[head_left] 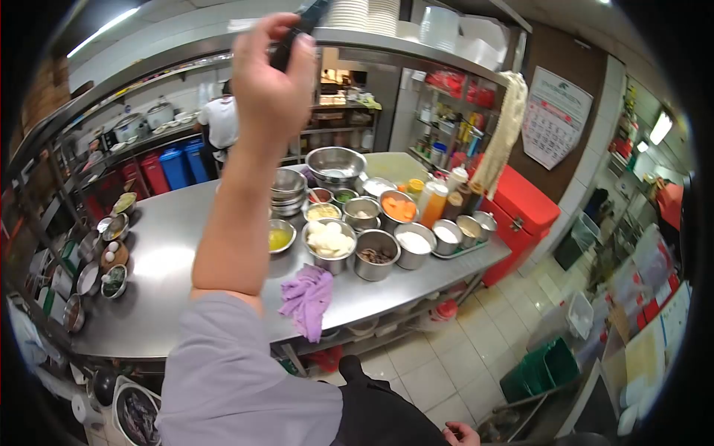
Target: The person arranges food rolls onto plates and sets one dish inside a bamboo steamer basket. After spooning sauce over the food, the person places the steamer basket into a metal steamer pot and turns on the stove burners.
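My left hand (271, 78) is raised high in front of me, its fingers closed around a dark, elongated object (297, 36) whose kind I cannot make out. It is up near the overhead steel shelf (416, 48), with the forearm crossing over the steel table (163, 297). My right hand (462, 434) hangs low at the bottom edge, partly cut off, its visible fingers loosely bent and apart, with nothing seen in them. Beyond the left forearm lies a crumpled purple cloth (307, 297), close to a steel pot of white pieces (329, 241) and a pot of dark pieces (377, 256).
Squeeze bottles (433, 204) and a pot of orange slices (399, 208) stand toward the right. More bowls (114, 282) line the table's left side. A red cooler box (520, 215) borders the right end. A person in white (221, 123) stands behind. A green bin (539, 372) is on the floor.
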Action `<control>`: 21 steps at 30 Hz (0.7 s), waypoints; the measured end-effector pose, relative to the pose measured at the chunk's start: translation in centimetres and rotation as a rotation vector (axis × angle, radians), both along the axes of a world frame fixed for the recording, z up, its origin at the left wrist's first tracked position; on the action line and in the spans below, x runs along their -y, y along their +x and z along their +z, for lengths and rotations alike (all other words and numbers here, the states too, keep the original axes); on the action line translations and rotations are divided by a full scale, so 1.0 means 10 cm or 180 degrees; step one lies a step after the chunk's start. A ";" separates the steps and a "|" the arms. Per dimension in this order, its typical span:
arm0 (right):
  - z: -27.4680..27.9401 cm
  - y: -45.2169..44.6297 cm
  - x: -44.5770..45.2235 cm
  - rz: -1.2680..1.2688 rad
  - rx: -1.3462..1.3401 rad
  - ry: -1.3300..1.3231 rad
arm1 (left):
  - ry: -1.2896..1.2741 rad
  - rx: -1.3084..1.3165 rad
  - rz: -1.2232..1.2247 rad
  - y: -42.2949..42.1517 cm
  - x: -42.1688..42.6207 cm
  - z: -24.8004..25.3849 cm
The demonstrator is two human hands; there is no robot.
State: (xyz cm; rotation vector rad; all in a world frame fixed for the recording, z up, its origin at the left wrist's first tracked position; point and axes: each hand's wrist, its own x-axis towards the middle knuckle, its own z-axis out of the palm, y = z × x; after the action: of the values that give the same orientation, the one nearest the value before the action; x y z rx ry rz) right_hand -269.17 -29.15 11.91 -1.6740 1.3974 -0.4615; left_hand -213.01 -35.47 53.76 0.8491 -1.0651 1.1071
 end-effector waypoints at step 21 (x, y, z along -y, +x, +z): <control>-0.04 0.46 0.09 -0.0080 -0.0128 0.0708 | 0.2298 -0.1545 0.3645 3.90 -0.03 1.66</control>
State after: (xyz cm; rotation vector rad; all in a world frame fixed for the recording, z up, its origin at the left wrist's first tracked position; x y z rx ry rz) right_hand -264.57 -30.10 11.47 -1.4941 1.4447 -0.2763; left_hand -174.00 -35.17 70.34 2.3503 -0.4858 1.2897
